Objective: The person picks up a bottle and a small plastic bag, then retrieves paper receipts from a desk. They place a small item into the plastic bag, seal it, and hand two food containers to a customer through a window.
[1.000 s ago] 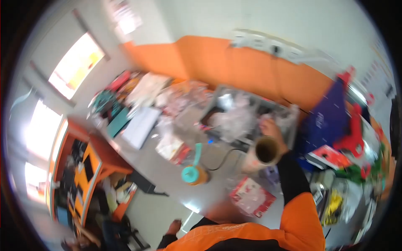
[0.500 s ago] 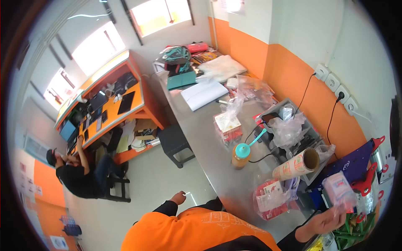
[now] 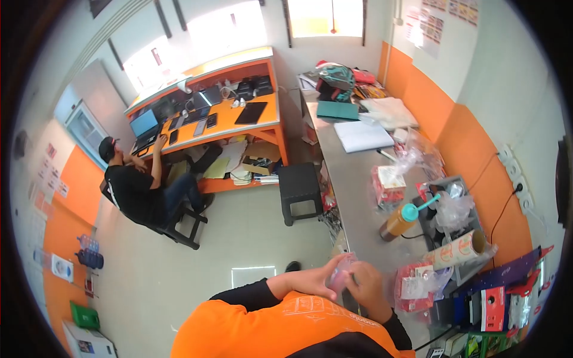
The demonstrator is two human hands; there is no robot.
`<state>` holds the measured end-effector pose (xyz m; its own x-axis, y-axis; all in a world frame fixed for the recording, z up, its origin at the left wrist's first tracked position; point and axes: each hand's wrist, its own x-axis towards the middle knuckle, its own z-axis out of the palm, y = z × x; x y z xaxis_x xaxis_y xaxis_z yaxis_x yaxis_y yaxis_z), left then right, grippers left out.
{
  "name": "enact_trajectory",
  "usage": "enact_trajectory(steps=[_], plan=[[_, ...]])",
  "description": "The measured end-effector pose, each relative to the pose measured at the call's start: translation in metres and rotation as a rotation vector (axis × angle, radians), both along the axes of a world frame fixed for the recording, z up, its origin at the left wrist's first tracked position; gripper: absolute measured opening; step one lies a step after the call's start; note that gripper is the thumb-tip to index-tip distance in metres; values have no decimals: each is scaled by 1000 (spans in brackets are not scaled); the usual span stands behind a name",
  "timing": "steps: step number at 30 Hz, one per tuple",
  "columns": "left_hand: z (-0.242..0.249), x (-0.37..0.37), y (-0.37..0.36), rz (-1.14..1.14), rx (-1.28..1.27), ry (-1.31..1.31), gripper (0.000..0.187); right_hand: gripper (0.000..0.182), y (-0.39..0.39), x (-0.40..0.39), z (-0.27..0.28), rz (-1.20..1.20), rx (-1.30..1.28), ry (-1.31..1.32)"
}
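In front of my chest, beside the table's near edge, both hands meet on a small pink pack in clear plastic. My left hand holds it from the left, fingers round its far side and thumb on the near side. Across its right side lies my right hand, fingers curled in against the wrapping. Much of the pack is hidden by the hands. To the right of my right hand, a red and white package in clear plastic lies on the metal table.
An orange bottle with a turquoise lid, a roll of printed tape or film and a grey crate stand along the table. A black stool is beside it. Another person sits at the orange desk.
My right hand has brought the pink pack from the far right to my chest. My left hand has come up to it. The view has swung left.
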<state>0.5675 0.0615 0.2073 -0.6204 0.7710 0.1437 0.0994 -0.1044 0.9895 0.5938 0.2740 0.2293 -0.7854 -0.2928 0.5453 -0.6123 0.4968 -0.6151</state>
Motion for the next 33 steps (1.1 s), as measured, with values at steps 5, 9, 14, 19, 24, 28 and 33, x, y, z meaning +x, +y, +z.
enact_trajectory(steps=[5,9,14,19,24,28,33], plan=[[-45,-39,-65,196,-180,-128,100,13,-78,-44,6,116,64,-152],[-57,-82,-139,208,-272,-135,103,11,-139,-87,-11,190,-155,-337],[-70,-108,-247,429,-451,61,96,12,-187,-151,-60,102,-326,-533],[-84,-132,-331,659,-572,-357,86,10,-161,-242,-78,-334,-326,-168],[-83,-167,-352,583,-657,-388,84,6,-98,-333,-98,-733,-217,0],[-113,-213,-351,598,-685,-324,86,38,-76,-374,-173,-886,202,-93],[-103,-280,-341,631,-777,-340,87,40,-112,-414,-204,-527,25,-479]])
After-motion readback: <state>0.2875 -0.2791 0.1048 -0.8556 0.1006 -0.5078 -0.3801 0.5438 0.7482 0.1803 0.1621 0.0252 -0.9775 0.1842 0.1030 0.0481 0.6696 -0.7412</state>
